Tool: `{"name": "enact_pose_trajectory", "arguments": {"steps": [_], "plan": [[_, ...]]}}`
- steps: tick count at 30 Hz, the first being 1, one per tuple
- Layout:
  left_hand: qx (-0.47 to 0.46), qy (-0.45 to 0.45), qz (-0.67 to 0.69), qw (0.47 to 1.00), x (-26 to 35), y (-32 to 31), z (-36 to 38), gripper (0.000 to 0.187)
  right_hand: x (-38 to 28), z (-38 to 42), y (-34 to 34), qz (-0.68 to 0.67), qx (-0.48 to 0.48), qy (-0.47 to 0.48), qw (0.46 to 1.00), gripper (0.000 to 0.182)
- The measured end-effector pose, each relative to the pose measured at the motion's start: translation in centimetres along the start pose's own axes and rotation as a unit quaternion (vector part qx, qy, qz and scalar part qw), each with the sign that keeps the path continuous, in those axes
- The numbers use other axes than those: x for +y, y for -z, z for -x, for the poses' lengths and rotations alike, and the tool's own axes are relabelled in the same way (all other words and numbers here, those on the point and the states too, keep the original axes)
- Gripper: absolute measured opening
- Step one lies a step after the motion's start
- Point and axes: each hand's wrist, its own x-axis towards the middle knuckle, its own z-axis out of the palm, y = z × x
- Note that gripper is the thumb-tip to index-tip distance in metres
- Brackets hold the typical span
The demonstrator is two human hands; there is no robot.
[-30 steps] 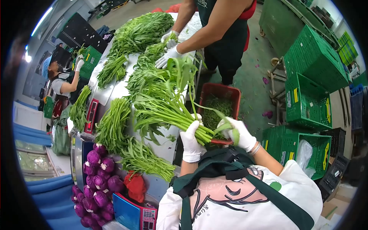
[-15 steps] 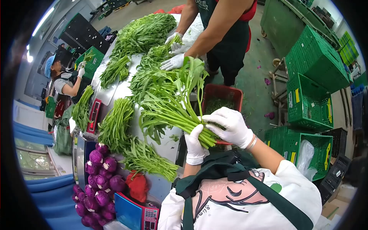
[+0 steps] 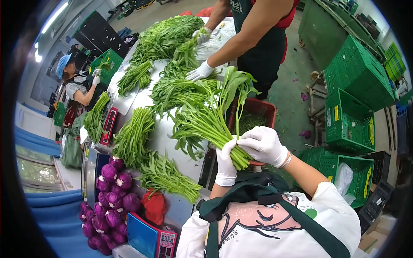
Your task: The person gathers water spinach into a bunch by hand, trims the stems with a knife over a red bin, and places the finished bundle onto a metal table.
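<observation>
White gloves cover both of my hands. My left hand is wrapped round the lower stems of a bunch of leafy greens, whose leaves point up and to the left, above the table's near edge. Beside it, my right hand pinches a stem at the right side of the same bunch, fingertips close to my left hand. More bundles of greens lie on the metal table, and a loose pile lies nearer to me.
A co-worker's gloved hands handle greens across the table. Another person stands far left. Purple bundles, a blue-topped scale and a red cloth are near left. A red crate and green crates stand right.
The bunch and both my hands appear slightly further right in view. The co-worker's upper hand has lifted some greens a little.
</observation>
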Motion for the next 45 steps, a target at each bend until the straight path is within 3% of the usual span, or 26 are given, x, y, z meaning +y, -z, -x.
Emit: {"name": "enact_pose_trajectory", "arguments": {"steps": [3,5,8,9,10,12,14,16,18,19,20,22,25,29,32,34,38,41,44,45], "plan": [[0.036,-0.01,-0.053,0.998,-0.4,0.2,-0.5,0.019,0.3,0.5,0.6,-0.009,-0.058,0.004,0.998,0.019],[0.042,0.016,-0.006,0.999,0.3,0.8,-1.2,0.019,0.5,1.4,1.1,-0.034,-0.095,0.004,0.995,0.016],[-0.003,-0.008,-0.025,1.0,1.3,1.2,-1.2,0.017,2.7,3.8,1.0,-0.057,-0.016,-0.066,0.996,0.013],[-0.016,-0.025,-0.034,0.999,1.4,0.9,-0.9,0.017,3.2,3.8,1.1,-0.022,-0.06,-0.172,0.983,0.019],[-0.03,-0.04,-0.044,0.998,1.5,0.6,-0.6,0.017,5.0,6.0,0.2,0.087,-0.166,-0.207,0.96,0.029],[-0.06,-0.035,-0.07,0.995,1.2,0.6,-0.5,0.018,5.1,5.9,0.1,0.104,-0.263,-0.244,0.928,0.043],[-0.087,-0.052,-0.114,0.988,0.9,0.3,-0.6,0.019,3.4,3.8,0.3,-0.162,-0.17,-0.292,0.927,0.055],[-0.07,0.001,-0.124,0.99,0.7,-0.3,-0.1,0.019,2.2,1.8,-0.3,-0.42,-0.154,-0.361,0.818,0.058],[-0.098,-0.028,-0.198,0.975,0.1,-0.4,-0.2,0.032,1.5,-0.5,-0.1,-0.432,-0.203,-0.394,0.785,0.055],[-0.132,0.025,-0.163,0.977,0.3,0.2,0.0,0.035,1.2,-1.0,0.0,-0.464,-0.195,-0.479,0.719,0.047],[-0.164,0.077,-0.124,0.976,1.1,0.5,0.2,0.04,1.1,-1.5,0.8,-0.517,-0.181,-0.501,0.67,0.04],[-0.223,0.109,-0.08,0.965,2.3,0.5,0.5,0.056,1.1,-1.2,1.2,-0.568,-0.187,-0.496,0.629,0.041],[-0.251,0.184,-0.02,0.95,2.1,2.7,0.4,0.075,0.8,-1.3,1.9,-0.526,-0.241,-0.433,0.691,0.039],[-0.299,0.232,-0.007,0.926,3.5,0.6,1.0,0.076,0.4,-1.0,2.3,-0.562,-0.242,-0.404,0.68,0.037],[-0.318,0.21,-0.059,0.923,2.2,2.8,0.1,0.074,-0.6,-0.9,2.2,-0.534,-0.225,-0.467,0.668,0.033],[-0.299,0.185,-0.057,0.934,2.3,1.5,0.5,0.07,-1.5,-2.3,3.8,-0.54,-0.234,-0.526,0.614,0.033],[-0.277,0.196,-0.016,0.941,1.9,1.9,0.8,0.069,-0.6,-0.3,2.6,-0.539,-0.144,-0.488,0.671,0.031],[-0.281,0.197,-0.021,0.939,1.7,1.8,0.5,0.063,-0.9,-0.1,1.9,-0.567,-0.073,-0.506,0.646,0.023],[-0.281,0.187,-0.027,0.941,1.3,1.3,0.3,0.058,-1.2,0.2,1.4,-0.474,-0.017,-0.514,0.715,0.025],[-0.282,0.194,-0.007,0.94,1.1,1.7,0.0,0.06,-0.7,0.8,0.4,-0.344,0.016,-0.399,0.849,0.027]]}}
